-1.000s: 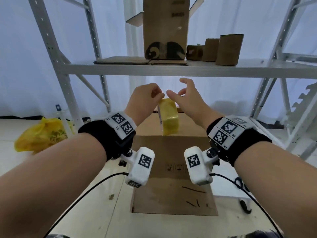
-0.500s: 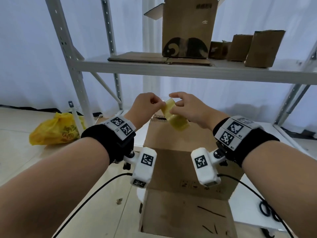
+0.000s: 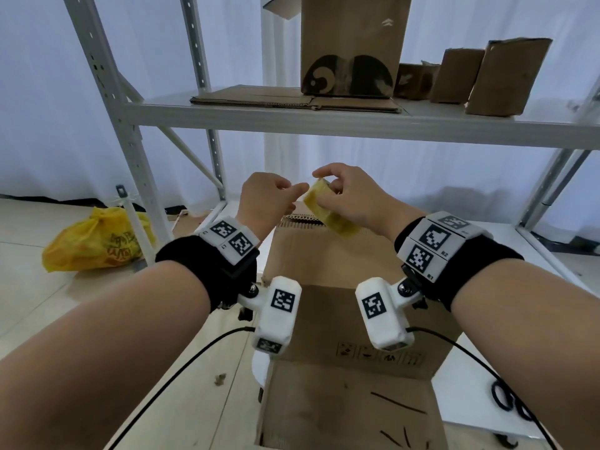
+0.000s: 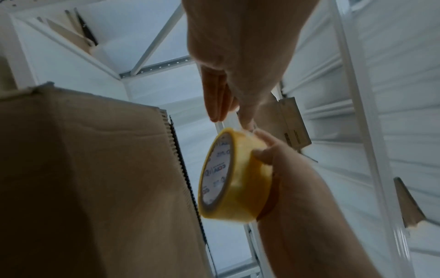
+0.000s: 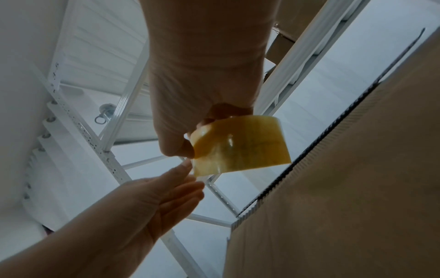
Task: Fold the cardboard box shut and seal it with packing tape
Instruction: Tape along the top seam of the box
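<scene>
Right hand (image 3: 354, 196) grips the tape roll (image 3: 328, 212) above the cardboard box (image 3: 328, 264); left hand (image 3: 266, 199), fingers mostly straight, picks for its loose end, which likely needs peeling next.

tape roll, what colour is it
Translucent yellow tape roll with a white printed core; left wrist view shows it best.

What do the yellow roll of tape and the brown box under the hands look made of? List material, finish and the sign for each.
Yellow roll of tape: likely glossy, translucent plastic film, since light glows through it, wound on what looks like a printed white paper core.
Brown box: corrugated cardboard with a matt finish; fluted ridges show along its cut flap edge.
</scene>
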`<state>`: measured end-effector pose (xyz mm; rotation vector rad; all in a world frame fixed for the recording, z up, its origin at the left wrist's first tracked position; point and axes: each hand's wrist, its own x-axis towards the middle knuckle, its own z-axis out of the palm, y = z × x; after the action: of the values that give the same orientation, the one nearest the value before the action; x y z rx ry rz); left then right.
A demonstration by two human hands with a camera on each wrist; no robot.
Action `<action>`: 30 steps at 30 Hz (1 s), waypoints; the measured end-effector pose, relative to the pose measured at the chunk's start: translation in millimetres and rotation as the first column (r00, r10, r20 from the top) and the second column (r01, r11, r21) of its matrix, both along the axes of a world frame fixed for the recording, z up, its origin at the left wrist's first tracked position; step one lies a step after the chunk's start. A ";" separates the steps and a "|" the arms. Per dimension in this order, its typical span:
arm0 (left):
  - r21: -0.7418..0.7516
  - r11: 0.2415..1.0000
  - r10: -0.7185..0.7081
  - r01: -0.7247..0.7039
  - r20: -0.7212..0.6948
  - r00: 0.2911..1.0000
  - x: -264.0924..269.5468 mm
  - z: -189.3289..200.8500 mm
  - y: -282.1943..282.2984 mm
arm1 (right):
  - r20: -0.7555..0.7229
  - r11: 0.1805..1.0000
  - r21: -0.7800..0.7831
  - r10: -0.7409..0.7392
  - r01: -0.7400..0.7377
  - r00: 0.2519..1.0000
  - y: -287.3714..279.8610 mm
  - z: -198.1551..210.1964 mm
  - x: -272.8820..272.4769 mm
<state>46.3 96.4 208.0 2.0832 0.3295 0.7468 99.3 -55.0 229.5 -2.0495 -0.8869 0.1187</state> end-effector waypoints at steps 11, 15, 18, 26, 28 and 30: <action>0.091 0.964 -0.236 0.251 -0.149 0.960 6.4 10.1 -5.3 | 0.024 0.982 -0.163 0.097 -0.091 0.995 -14.3 -2.4 12.3; 0.110 0.983 -0.139 0.144 -0.055 0.989 7.7 11.9 -6.9 | 0.015 0.993 -0.112 0.040 -0.038 0.999 -16.2 5.5 16.0; 0.004 0.995 -0.096 0.096 0.029 0.995 4.1 13.5 -4.0 | 0.063 0.982 -0.191 0.013 0.000 0.998 -18.8 12.6 19.2; -0.057 0.995 -0.077 0.077 0.009 0.997 2.1 10.6 1.6 | 0.215 0.946 -0.274 -0.115 0.173 0.970 -12.5 4.2 29.9; -0.088 0.993 -0.087 0.083 -0.043 0.995 4.4 8.9 4.9 | 0.251 0.932 -0.298 -0.133 0.208 0.959 -8.4 7.4 29.5; -0.106 0.988 -0.122 0.112 -0.096 0.988 6.6 7.0 8.1 | 0.337 0.900 -0.345 -0.146 0.266 0.930 -2.8 14.1 28.9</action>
<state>52.9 104.4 215.0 2.0298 0.2923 0.5445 128.2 -57.7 243.6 -2.5709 -0.8701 -0.1583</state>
